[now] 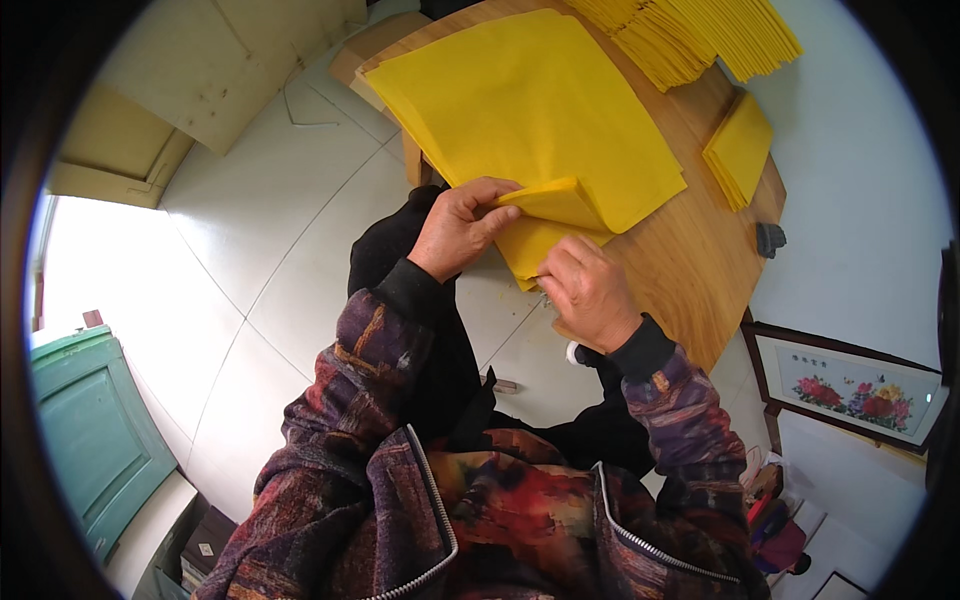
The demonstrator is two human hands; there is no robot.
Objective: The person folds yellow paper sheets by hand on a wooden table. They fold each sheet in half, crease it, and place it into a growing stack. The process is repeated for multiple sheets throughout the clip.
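Observation:
A stack of large yellow sheets, paper or thin cloth, lies on the wooden table and hangs over its near edge. My left hand pinches a turned-up flap of the near corner between thumb and fingers. Under this flap, the lower corner of the sheets hangs past the table edge. Just right of that corner, my right hand is closed with its fingertips pressed together. Whatever sits between those fingertips is too small and hidden to name.
Several bundles of folded yellow pieces lie at the table's far side, with a smaller yellow stack at the right. A dark grey object sits by the right edge of the wooden table. A framed flower picture stands at the right.

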